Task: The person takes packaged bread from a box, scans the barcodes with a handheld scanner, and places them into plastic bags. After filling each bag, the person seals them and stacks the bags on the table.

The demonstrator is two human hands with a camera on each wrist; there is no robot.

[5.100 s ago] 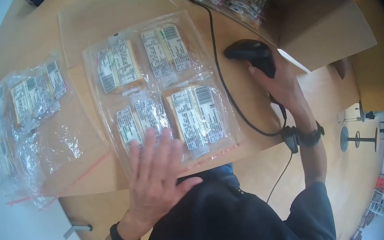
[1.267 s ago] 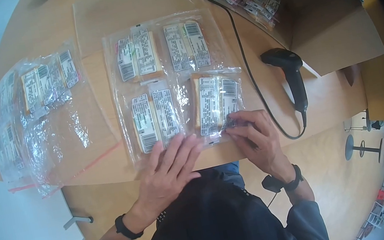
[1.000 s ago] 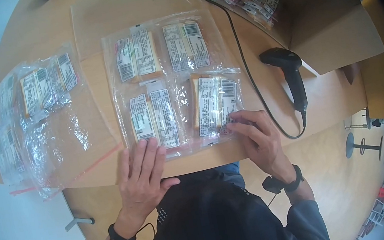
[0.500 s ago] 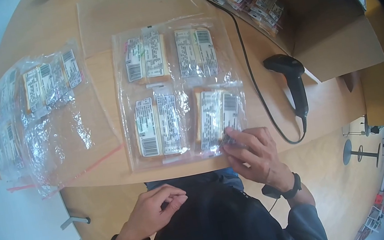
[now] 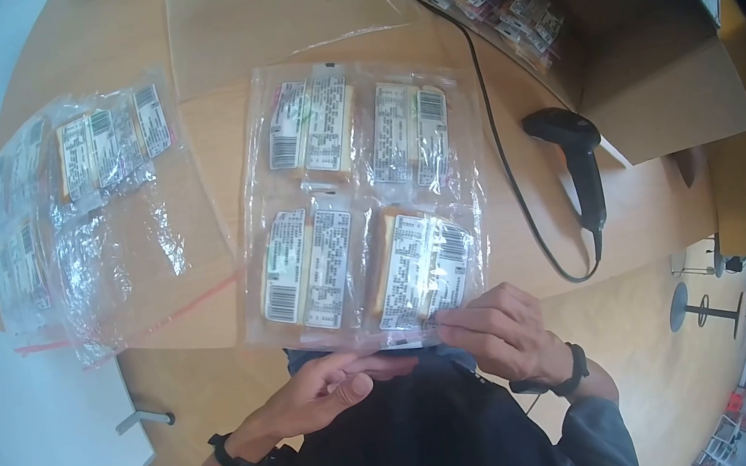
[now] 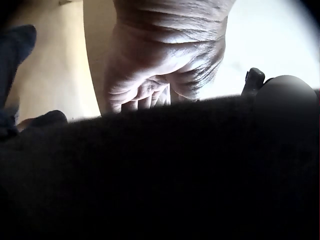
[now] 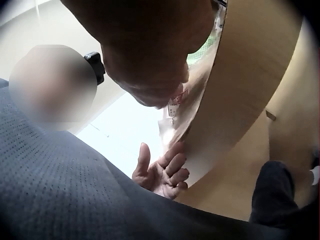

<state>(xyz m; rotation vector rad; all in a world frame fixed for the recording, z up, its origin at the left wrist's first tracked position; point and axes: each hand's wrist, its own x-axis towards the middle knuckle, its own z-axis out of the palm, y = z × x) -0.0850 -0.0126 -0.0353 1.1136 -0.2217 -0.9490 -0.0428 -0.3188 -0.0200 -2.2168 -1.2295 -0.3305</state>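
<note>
Right grip (image 5: 501,335) on bag (image 5: 361,197), now slanted

Box (image 5: 667,100) cut off; label print (image 5: 402,272) seemingly blurred.

Clear rectangular plastic bag (image 5: 363,197) lies on light-brown curved wooden table (image 5: 420,39). Left of bag: red-edged clear plastic pouch (image 5: 129,298). Right: black pistol-shaped plastic scanner (image 5: 585,176); behind-right: brown open cardboard box (image 5: 660,91).
</note>
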